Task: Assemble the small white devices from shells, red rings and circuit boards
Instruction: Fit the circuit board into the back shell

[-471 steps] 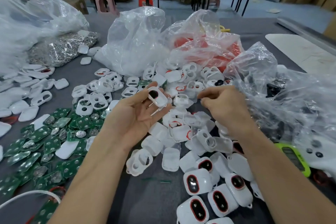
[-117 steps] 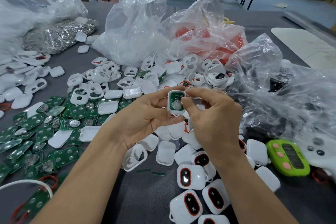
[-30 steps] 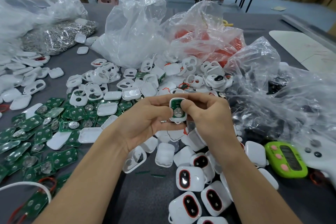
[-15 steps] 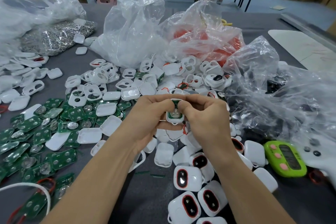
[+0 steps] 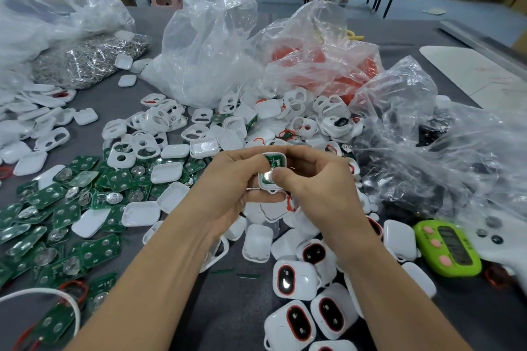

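Centrally, both hands hold one white shell (image 5: 266, 185) with a green circuit board (image 5: 275, 162) seated inside it.
Detail: the left hand (image 5: 228, 188) grips the shell's left edge with curled fingers. The right hand (image 5: 319, 191) pinches its right side, thumb pressing on the board's silver disc. The shell sits raised between the two hands, above the grey table (image 5: 228, 308). Loose boards (image 5: 99, 248) lie left of the left hand, empty shells (image 5: 148, 145) spread beyond both hands, finished devices (image 5: 295, 279) with red rings lie beneath the right wrist, and a green timer (image 5: 447, 248) lies right of the right hand.
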A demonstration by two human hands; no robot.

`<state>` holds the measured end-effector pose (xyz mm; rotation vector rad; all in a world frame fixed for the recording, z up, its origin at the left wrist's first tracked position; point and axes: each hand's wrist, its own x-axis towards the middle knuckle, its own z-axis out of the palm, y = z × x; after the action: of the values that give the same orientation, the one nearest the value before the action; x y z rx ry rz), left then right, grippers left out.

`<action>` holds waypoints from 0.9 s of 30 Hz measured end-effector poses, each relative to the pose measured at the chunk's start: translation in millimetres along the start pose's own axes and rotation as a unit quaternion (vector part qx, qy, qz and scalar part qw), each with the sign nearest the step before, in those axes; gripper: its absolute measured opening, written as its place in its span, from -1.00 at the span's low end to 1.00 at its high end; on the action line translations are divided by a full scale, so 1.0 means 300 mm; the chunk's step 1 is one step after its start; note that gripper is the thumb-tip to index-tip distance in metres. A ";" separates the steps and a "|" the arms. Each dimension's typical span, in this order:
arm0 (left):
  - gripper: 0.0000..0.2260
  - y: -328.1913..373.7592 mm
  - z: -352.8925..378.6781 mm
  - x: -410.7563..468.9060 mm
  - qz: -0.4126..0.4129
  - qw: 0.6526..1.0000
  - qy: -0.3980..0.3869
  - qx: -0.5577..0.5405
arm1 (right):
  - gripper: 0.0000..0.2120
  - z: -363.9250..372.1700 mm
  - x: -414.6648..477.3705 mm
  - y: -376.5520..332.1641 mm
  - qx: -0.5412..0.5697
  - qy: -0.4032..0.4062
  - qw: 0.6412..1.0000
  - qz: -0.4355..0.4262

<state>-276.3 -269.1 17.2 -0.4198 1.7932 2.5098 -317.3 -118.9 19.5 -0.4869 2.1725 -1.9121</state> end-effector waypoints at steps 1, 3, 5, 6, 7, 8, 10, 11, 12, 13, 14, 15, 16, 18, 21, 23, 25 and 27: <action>-0.65 -0.002 0.000 -0.001 0.000 1.000 -0.007 -0.002 | -0.73 0.000 -0.002 -0.001 -0.007 0.001 1.000 -0.001; -0.64 -0.005 0.002 -0.004 0.002 1.000 -0.012 -0.007 | -0.72 0.003 -0.006 -0.004 -0.016 0.014 1.000 -0.007; -0.64 -0.010 0.007 -0.007 0.006 1.000 -0.013 -0.009 | -0.69 0.008 -0.006 0.000 -0.019 0.031 0.999 -0.010; -0.64 -0.012 0.009 -0.008 0.007 1.000 -0.013 -0.009 | -0.67 0.012 -0.005 0.002 -0.021 0.040 0.999 -0.010; -0.64 -0.012 0.010 -0.009 0.007 1.000 -0.011 -0.010 | -0.67 0.017 -0.005 0.003 -0.022 0.047 0.999 -0.008; -0.64 -0.012 0.010 -0.010 0.006 1.000 -0.009 -0.010 | -0.67 0.022 -0.005 0.004 -0.024 0.050 0.998 -0.007; -0.64 -0.010 0.011 -0.012 0.009 1.000 -0.006 -0.012 | -0.70 0.026 -0.006 0.003 -0.025 0.047 0.999 -0.005; -0.65 -0.007 0.012 -0.014 0.012 1.000 -0.001 -0.015 | -0.72 0.026 -0.005 0.002 -0.026 0.042 0.999 -0.004; -0.66 -0.005 0.014 -0.015 0.014 1.000 0.007 -0.019 | -0.73 0.025 -0.004 0.001 -0.029 0.036 0.999 -0.005; -0.68 -0.004 0.015 -0.015 0.016 1.000 0.015 -0.021 | -0.73 0.024 -0.004 0.001 -0.031 0.032 0.999 -0.005; -0.71 -0.005 0.016 -0.015 0.018 0.999 0.023 -0.019 | -0.73 0.024 -0.004 0.002 -0.032 0.029 0.999 -0.006; -0.74 -0.007 0.016 -0.015 0.021 0.999 0.030 -0.015 | -0.73 0.024 -0.005 0.002 -0.032 0.026 0.999 -0.007; -0.76 -0.008 0.015 -0.014 0.023 0.999 0.037 -0.012 | -0.73 0.026 -0.005 0.003 -0.032 0.022 0.999 -0.008; -0.79 -0.009 0.012 -0.014 0.022 0.999 0.048 -0.012 | -0.73 0.027 -0.007 0.002 -0.028 0.016 0.999 -0.009; -0.77 -0.007 0.010 -0.015 0.022 0.998 0.054 -0.007 | -0.73 0.023 -0.008 0.001 -0.017 0.006 1.000 -0.007; -0.76 -0.005 0.012 -0.016 0.023 0.998 0.055 0.000 | -0.71 0.020 -0.008 -0.002 -0.016 0.001 1.000 -0.012; -0.76 -0.003 0.013 -0.018 0.021 0.998 0.055 0.000 | -0.68 0.020 -0.009 -0.004 -0.019 -0.003 1.000 -0.017; -0.75 -0.001 0.013 -0.020 0.019 0.998 0.056 -0.001 | -0.66 0.022 -0.010 -0.007 -0.020 -0.002 1.000 -0.018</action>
<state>-271.3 -264.6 19.5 -0.5428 1.8533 2.5626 -312.0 -124.0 20.5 -0.5396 2.2178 -1.8861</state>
